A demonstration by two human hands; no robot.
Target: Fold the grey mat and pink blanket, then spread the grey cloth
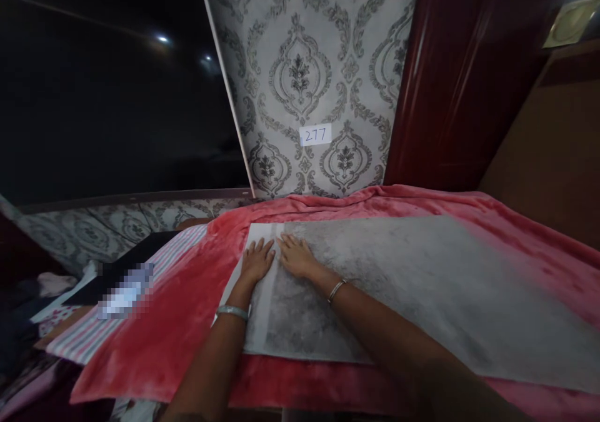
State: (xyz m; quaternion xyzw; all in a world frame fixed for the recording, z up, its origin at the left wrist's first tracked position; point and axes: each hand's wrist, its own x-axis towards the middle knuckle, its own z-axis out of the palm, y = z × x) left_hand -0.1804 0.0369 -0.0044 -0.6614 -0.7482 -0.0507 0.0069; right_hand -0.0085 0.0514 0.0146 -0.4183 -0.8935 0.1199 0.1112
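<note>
Rests left hand (257, 261) palm down near the centre of the frame, on the left end of grey cloth (403, 284), beside pale stripe (267, 306). Rests right hand (297, 257) just to its right, also palm down, close by stripe's right edge. Has the fingers of both hands open and slightly spread, flat on cloth, with hold of nothing; cannot tell how hard they press. Has grey cloth spread out smooth from mid-frame to the lower right edge, over red blanket (169, 316). Wears bangle (233, 311) on left wrist, bracelet (336, 291) on right, forearms reaching in from bottom of the frame. Has striped cloth (75, 341) at lower left, with pixelated patch (126, 292) over part of it. Faces dark screen (112, 103) at upper left, patterned wallpaper (300, 75) at top centre with label (315, 135) reading "277", and dark red panel (440, 84) at upper right
</note>
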